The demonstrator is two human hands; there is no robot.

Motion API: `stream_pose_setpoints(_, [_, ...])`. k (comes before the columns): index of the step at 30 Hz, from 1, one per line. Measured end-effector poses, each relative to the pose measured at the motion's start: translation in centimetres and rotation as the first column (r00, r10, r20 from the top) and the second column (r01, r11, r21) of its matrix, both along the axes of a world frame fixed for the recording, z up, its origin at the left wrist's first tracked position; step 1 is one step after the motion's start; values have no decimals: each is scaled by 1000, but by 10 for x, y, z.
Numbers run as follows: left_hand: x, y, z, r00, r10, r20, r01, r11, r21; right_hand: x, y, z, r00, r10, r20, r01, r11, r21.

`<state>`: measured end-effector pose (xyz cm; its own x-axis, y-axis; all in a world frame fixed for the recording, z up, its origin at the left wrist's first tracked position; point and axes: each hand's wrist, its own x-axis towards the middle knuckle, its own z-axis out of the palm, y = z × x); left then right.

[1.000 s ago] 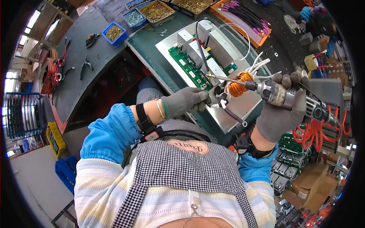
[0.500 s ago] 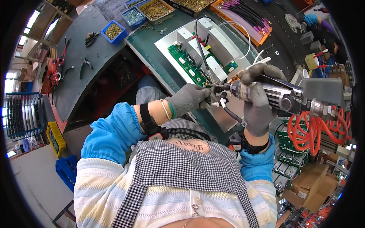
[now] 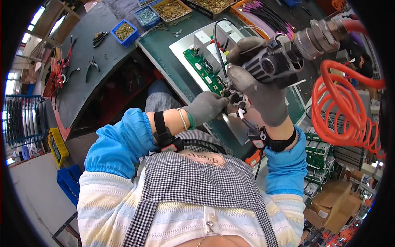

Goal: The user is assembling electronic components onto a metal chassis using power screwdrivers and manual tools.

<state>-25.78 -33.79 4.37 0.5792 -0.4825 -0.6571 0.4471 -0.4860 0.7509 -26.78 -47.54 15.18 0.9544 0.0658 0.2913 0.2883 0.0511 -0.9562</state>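
My right hand point(image 3: 260, 92), in a grey glove, is wrapped round an air screwdriver point(image 3: 269, 64). The tool stands steeply tilted, its hose end toward the camera and its tip hidden behind my hand. Below it is the near corner of a green circuit board point(image 3: 203, 73) with white metal blocks, on a white metal plate point(image 3: 177, 47). My gloved left hand point(image 3: 207, 108) is closed at that corner, fingertips pressed together beside short cables with white and black sleeves point(image 3: 242, 112). What those fingertips hold, if anything, is hidden.
A red coiled air hose point(image 3: 329, 111) hangs at the right. Blue bins of small hardware point(image 3: 124, 33) and a tray of brass-coloured parts point(image 3: 170, 12) stand at the far side. Pliers point(image 3: 92, 68) lie on the left table. Black cables point(image 3: 269, 16) fill an orange tray.
The air screwdriver has swung from lying nearly level to steeply tilted, its hose end rising up and away. My right hand turned with it, and the hose shifted. My left hand stays almost in place.
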Motion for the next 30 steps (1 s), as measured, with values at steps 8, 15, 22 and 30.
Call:
stream_pose_setpoints(8, [5, -1, 24, 990, -139, 16, 135, 978, 156, 1, 1, -6, 998, 60, 23, -59, 998, -25])
stream_pose_setpoints(15, [6, -1, 18, 978, -197, 64, 186, 971, 152, 5, 1, -12, 996, 36, 85, -39, 999, 38])
stream_pose_setpoints(22, [2, 2, 6, 992, -113, 55, 109, 991, 84, 4, 10, -11, 998, -9, 58, 3, 995, 96])
stream_pose_setpoints(30, [17, 34, 33, 964, -104, -245, 70, 987, -145, -6, -1, 9, 997, -57, 54, 50, 992, 113])
